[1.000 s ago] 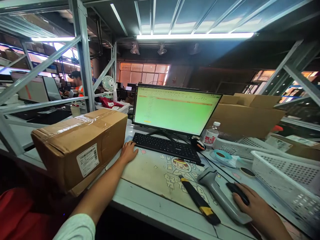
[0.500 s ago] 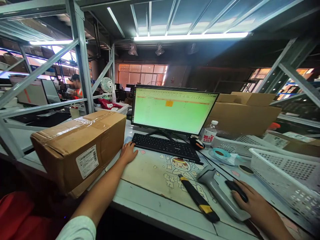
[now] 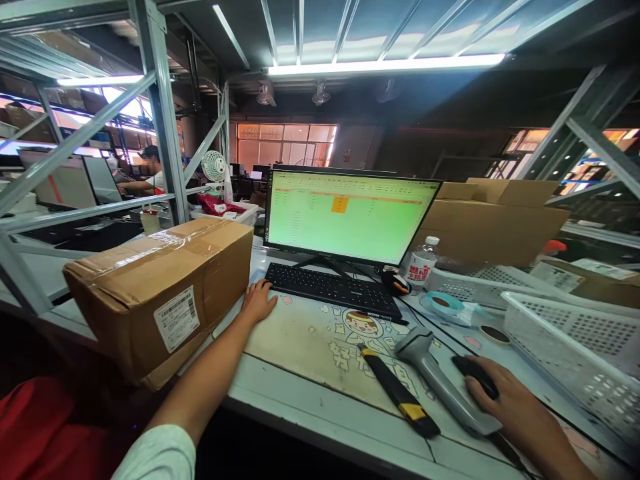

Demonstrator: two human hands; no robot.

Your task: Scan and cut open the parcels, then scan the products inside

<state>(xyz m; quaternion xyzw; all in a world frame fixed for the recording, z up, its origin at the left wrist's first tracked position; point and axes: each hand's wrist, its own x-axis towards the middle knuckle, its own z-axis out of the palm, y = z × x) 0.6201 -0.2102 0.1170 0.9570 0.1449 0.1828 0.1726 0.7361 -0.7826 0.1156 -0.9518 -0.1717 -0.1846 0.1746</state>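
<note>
A person's right hand (image 3: pixel 507 403) kept its fingers curled over a black mouse (image 3: pixel 474 375) on the tabletop (image 3: pixel 273 383); the left hand (image 3: pixel 259 303) stayed, fingers slightly spread, at the left end of the keyboard (image 3: pixel 330 291). Beyond, the monitor (image 3: pixel 310 230) displayed an orange block (image 3: pixel 340 205) that had appeared within the past second.

Ahead of you, a paned window (image 3: pixel 273 150) glows beside a dark wall (image 3: pixel 425 147); a tube light (image 3: pixel 385 65) shines overhead, a metal post (image 3: pixel 163 120) stands left.
</note>
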